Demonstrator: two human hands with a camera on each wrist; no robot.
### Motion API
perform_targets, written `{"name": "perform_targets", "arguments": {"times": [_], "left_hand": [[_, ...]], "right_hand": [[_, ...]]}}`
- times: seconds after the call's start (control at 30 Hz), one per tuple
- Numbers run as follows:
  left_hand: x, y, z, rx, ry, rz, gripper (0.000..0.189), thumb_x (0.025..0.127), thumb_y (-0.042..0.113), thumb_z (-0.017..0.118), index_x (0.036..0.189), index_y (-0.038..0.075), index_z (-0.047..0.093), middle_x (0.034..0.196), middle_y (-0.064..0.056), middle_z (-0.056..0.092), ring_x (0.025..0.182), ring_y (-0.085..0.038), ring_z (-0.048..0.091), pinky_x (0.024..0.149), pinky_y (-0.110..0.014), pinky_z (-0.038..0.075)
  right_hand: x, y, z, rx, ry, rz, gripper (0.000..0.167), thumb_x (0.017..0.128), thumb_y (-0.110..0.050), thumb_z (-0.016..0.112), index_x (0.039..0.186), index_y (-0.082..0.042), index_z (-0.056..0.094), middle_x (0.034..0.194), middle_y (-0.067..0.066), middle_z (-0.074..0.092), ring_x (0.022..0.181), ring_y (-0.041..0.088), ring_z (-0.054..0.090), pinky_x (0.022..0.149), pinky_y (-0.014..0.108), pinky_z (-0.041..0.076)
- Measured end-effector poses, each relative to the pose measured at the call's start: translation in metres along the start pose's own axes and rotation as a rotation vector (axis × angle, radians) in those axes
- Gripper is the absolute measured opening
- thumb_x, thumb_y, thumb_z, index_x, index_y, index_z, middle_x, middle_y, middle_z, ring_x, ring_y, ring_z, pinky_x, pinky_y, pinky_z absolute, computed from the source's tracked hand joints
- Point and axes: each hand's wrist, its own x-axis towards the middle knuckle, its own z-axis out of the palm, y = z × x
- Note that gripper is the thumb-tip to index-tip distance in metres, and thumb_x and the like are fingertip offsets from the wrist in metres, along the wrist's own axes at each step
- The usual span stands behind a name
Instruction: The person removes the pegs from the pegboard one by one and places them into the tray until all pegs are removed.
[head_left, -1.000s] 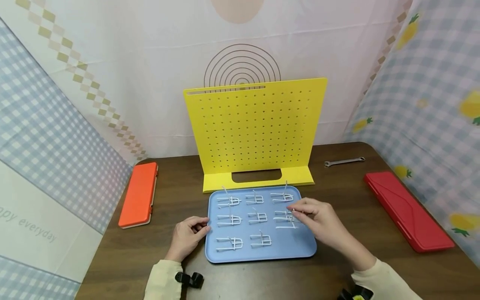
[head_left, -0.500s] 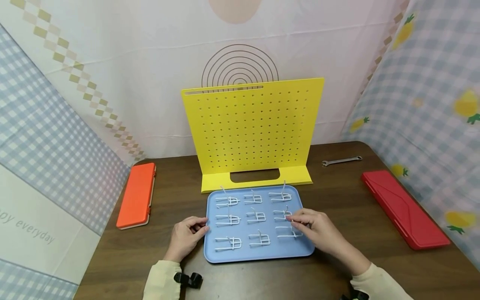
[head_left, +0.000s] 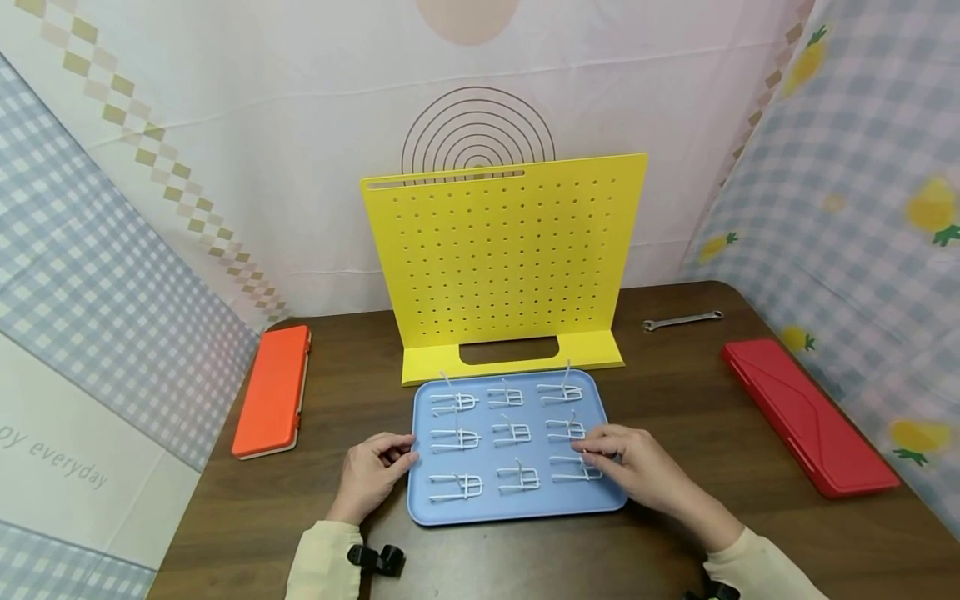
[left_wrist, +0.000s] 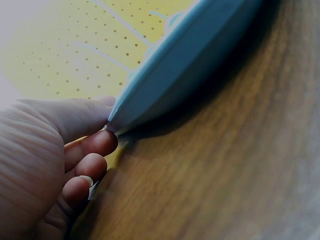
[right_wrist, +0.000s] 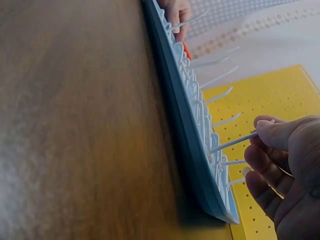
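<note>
A blue tray [head_left: 517, 514] holds several white wire pegboard hooks [head_left: 513, 433] set out in rows, their prongs sticking up. At its near right part, my right hand [head_left: 637, 467] pinches the prong of one pegboard hook [head_left: 572, 477] between thumb and fingertips. In the right wrist view that prong [right_wrist: 232, 143] runs from the tray up into my fingers. My left hand [head_left: 372, 473] grips the tray's left rim, with the thumb above the edge and a fingertip below it in the left wrist view.
Behind the tray stands a yellow pegboard [head_left: 502, 258] on its base. An orange case [head_left: 272, 390] lies to the left, a red case [head_left: 810, 417] to the right. A combination wrench [head_left: 682, 321] rests at the back right of the wooden table [head_left: 480, 562].
My right hand has moved nearer and down with the hook, which now sits at the tray's near right in line with the front row. My left hand stays on the rim.
</note>
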Motion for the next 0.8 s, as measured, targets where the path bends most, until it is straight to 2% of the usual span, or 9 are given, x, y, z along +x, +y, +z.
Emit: {"name": "perform_targets", "arguments": {"times": [0.3,0.53,0.67,0.8], "left_hand": [[-0.001,0.0,-0.001,-0.001,-0.006,0.002,0.021,0.076,0.018,0.083,0.096,0.018,0.077,0.084,0.012,0.066,0.068,-0.005,0.058,0.06,-0.022,0.049],[-0.001,-0.001,-0.003,-0.003,-0.002,-0.004,0.021,0.077,0.018,0.083,0.096,0.017,0.077,0.084,0.01,0.067,0.068,-0.005,0.059,0.06,-0.022,0.049],[-0.003,-0.002,-0.003,0.008,0.002,-0.016,0.021,0.076,0.019,0.083,0.097,0.018,0.077,0.083,0.011,0.066,0.068,-0.005,0.058,0.06,-0.021,0.048],[-0.005,-0.002,-0.003,0.005,0.004,-0.024,0.021,0.076,0.019,0.083,0.096,0.018,0.078,0.083,0.011,0.067,0.067,-0.005,0.058,0.059,-0.022,0.048]], "right_hand": [[-0.005,-0.002,0.001,0.018,0.006,0.021,0.021,0.088,-0.008,0.07,0.107,-0.012,0.075,0.098,-0.007,0.068,0.087,0.006,0.06,0.073,0.024,0.051],[-0.005,-0.006,0.002,-0.021,0.024,0.039,0.024,0.086,-0.009,0.072,0.109,-0.014,0.074,0.101,-0.011,0.068,0.091,0.005,0.061,0.078,0.027,0.052],[-0.006,-0.008,-0.003,-0.047,0.073,0.055,0.027,0.085,-0.008,0.073,0.111,-0.015,0.074,0.104,-0.011,0.067,0.093,0.005,0.062,0.078,0.028,0.053],[-0.01,-0.006,-0.014,-0.081,0.158,0.056,0.029,0.085,-0.005,0.073,0.111,-0.017,0.073,0.104,-0.011,0.066,0.088,0.006,0.061,0.07,0.024,0.053]]}}
